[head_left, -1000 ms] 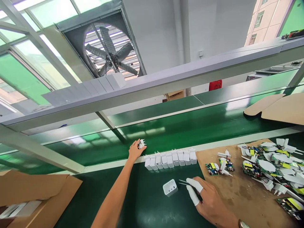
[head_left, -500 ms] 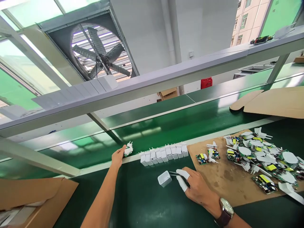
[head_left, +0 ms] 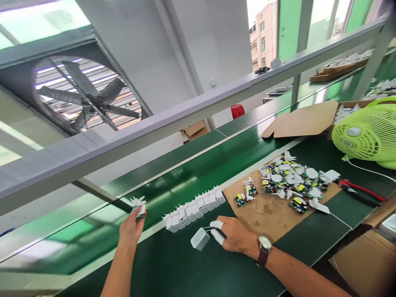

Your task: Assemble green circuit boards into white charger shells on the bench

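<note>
My left hand (head_left: 130, 228) is raised over the near edge of the green conveyor belt (head_left: 192, 177) and is closed on a white plug part with a circuit board (head_left: 139, 206). My right hand (head_left: 232, 236), two fingers in white finger cots, rests on the green mat and pinches tweezers (head_left: 209, 228) right beside a white charger shell (head_left: 200, 239). A row of several white charger shells (head_left: 193, 209) lines the mat's far edge between the two hands.
A brown cardboard sheet (head_left: 269, 210) to the right carries a pile of circuit boards and plug parts (head_left: 291, 181). A lime-green desk fan (head_left: 368, 134) stands at far right, red-handled pliers (head_left: 359, 188) near it. A metal shelf rail (head_left: 192, 111) runs overhead. Cardboard boxes lie on the far side.
The view has swung right, so the fan and pliers have come into sight. My left hand has drawn back from the belt with the plug part. My right hand holds still beside the shell.
</note>
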Action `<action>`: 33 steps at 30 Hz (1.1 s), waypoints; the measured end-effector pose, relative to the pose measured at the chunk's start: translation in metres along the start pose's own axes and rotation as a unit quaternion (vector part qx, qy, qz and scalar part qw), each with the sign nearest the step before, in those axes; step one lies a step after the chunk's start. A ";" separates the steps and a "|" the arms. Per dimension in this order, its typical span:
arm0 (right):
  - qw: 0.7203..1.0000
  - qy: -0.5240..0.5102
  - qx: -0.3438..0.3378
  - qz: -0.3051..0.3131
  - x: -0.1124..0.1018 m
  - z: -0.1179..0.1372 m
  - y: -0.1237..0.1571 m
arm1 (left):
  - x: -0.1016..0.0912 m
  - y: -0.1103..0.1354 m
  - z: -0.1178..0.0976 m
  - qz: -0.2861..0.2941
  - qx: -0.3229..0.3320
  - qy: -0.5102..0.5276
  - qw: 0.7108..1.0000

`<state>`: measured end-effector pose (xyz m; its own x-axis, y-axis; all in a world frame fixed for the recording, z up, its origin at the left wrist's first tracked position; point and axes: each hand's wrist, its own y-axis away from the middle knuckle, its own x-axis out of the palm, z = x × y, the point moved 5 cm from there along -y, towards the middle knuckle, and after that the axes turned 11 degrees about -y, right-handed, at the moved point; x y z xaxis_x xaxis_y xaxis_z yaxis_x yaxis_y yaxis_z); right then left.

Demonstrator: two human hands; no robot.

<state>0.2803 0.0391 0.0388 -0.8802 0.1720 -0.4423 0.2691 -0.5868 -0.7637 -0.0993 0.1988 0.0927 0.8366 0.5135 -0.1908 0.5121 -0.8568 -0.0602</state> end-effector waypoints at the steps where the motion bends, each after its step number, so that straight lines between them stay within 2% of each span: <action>1: 1.000 0.000 0.002 0.005 0.002 0.000 0.000 | 0.009 0.005 -0.015 0.011 0.001 0.008 1.000; 3: 1.000 0.003 0.006 0.017 0.005 -0.001 0.002 | 0.033 0.025 -0.047 0.059 0.019 -0.004 0.998; 5: 0.999 0.006 0.014 0.032 0.010 -0.003 0.004 | 0.074 0.064 -0.083 0.179 0.115 -0.085 0.973; 6: 0.999 0.009 0.020 0.042 0.012 -0.004 0.004 | 0.098 0.092 -0.100 0.245 0.186 -0.140 0.941; 8: 0.997 0.018 0.040 0.065 0.015 -0.008 0.005 | 0.148 0.155 -0.121 0.356 0.322 -0.232 0.846; 10: 0.992 0.031 0.076 0.091 0.017 -0.014 0.005 | 0.195 0.217 -0.123 0.440 0.409 -0.271 0.752; 11: 0.989 0.036 0.097 0.103 0.018 -0.016 0.006 | 0.215 0.242 -0.119 0.468 0.435 -0.276 0.719; 14: 0.980 0.050 0.146 0.125 0.019 -0.022 0.008 | 0.268 0.290 -0.097 0.519 0.468 -0.300 0.649; 17: 0.973 0.054 0.171 0.144 0.021 -0.024 0.010 | 0.303 0.307 -0.078 0.550 0.467 -0.319 0.614; 19: 0.971 0.054 0.173 0.157 0.022 -0.025 0.010 | 0.311 0.307 -0.078 0.538 0.468 -0.315 0.626; 20: 0.971 0.053 0.170 0.158 0.022 -0.024 0.009 | 0.308 0.305 -0.083 0.516 0.471 -0.300 0.649; 22: 0.975 0.041 0.158 0.150 0.019 -0.023 0.005 | 0.289 0.296 -0.100 0.439 0.479 -0.248 0.719; 24: 0.980 0.016 0.158 0.118 0.011 -0.021 -0.001 | 0.252 0.283 -0.119 0.324 0.479 -0.180 0.796; 26: 0.982 -0.023 0.183 0.052 -0.002 -0.018 -0.006 | 0.206 0.267 -0.131 0.196 0.458 -0.118 0.859; 28: 0.971 -0.095 0.219 -0.030 -0.016 -0.016 -0.009 | 0.161 0.249 -0.129 0.088 0.401 -0.059 0.910; 29: 0.958 -0.150 0.237 -0.062 -0.021 -0.014 -0.010 | 0.143 0.240 -0.122 0.057 0.356 -0.040 0.932; 31: 0.915 -0.284 0.273 -0.090 -0.022 -0.013 -0.011 | 0.119 0.225 -0.099 0.056 0.249 -0.032 0.966; 33: 0.861 -0.402 0.300 -0.085 -0.017 -0.011 -0.012 | 0.112 0.219 -0.071 0.122 0.162 -0.046 0.978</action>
<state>0.2966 0.0521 0.0504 -0.9377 -0.1665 0.3048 0.0721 -0.9519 -0.2979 0.1204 0.0716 0.1274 0.8978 0.2976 -0.3247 0.1983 -0.9314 -0.3054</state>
